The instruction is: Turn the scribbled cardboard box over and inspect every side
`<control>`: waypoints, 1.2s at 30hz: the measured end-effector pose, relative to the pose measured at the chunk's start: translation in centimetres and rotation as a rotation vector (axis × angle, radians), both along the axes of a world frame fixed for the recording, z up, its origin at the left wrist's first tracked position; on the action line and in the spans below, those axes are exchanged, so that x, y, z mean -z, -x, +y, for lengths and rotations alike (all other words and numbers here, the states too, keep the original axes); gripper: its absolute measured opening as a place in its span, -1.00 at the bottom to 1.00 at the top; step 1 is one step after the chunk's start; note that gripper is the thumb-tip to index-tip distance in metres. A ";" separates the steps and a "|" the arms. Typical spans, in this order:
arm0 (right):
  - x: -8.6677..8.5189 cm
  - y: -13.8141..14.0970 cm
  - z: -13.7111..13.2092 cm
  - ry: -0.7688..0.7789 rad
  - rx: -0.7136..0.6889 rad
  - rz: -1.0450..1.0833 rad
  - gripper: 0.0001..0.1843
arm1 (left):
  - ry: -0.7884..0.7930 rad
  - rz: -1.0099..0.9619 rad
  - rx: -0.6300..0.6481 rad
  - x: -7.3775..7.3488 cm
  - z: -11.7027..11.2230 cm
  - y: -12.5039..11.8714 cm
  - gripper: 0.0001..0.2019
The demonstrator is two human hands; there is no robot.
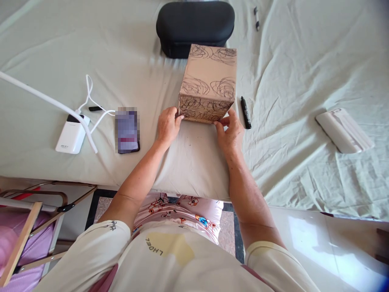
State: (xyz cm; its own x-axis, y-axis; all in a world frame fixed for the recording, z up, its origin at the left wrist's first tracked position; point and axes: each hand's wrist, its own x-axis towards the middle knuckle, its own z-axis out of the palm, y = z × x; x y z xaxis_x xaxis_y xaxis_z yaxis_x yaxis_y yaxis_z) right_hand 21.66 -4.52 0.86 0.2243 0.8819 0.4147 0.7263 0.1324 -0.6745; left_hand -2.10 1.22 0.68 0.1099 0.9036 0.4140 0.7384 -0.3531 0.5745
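A brown cardboard box (211, 71) with black scribbled swirls on its top and front stands on the cloth in front of me. My left hand (169, 125) grips its lower left front corner, the thumb against the front face. At the lower right front corner, my right hand (230, 132) pinches the bottom edge between thumb and fingers. Some fingertips of both hands are hidden by the box. A black marker (246, 112) with its cap on lies just right of the box, close to my right hand.
Behind the box sits a black hard case (196, 26). Leftward are a phone (127, 132), a white power bank (72, 134) with a cable, and a white bar (45, 95) crossing above. A pen (257, 19) and a pale flat object (345, 129) lie rightward on the wrinkled cloth (291, 170).
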 end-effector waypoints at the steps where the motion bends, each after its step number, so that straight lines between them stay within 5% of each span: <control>1: -0.2 0.0 -0.1 -0.054 0.005 0.026 -0.48 | -0.066 -0.051 0.024 0.0 0.0 0.0 -0.75; 8: -2.8 0.6 -1.7 -0.377 0.074 0.051 -0.62 | -0.374 -0.280 0.127 -1.9 -1.5 -1.1 -0.68; 11: -3.1 1.0 -2.1 -0.438 0.067 0.037 -0.63 | -0.342 -0.340 0.097 -2.2 -2.4 -1.8 -0.56; 16: -2.0 2.4 -1.9 -0.398 0.060 0.055 -0.50 | -0.202 -0.385 -0.002 -0.6 -3.0 -3.4 -0.02; 19: -1.5 3.3 -1.8 -0.351 0.088 0.070 -0.45 | -0.182 -0.353 -0.014 0.0 -3.1 -4.2 0.14; 24: -1.3 3.4 -1.6 -0.347 0.071 0.119 -0.47 | -0.234 -0.336 -0.035 0.0 -2.8 -4.1 0.07; 29: -1.4 2.4 -1.4 -0.321 0.015 0.154 -0.64 | -0.225 -0.378 0.003 0.0 -2.1 -2.9 -0.18; 36: -1.3 1.2 -0.9 -0.254 0.013 0.197 -0.62 | -0.201 -0.415 0.049 0.3 -1.1 -1.9 -0.45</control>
State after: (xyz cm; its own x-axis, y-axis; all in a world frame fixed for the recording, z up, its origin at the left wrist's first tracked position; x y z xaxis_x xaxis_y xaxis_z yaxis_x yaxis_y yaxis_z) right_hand 20.49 -5.42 2.16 0.3331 0.7520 0.5689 0.5875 0.3063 -0.7490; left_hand -0.17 0.09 0.40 -0.0615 0.7985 0.5989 0.4396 -0.5170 0.7345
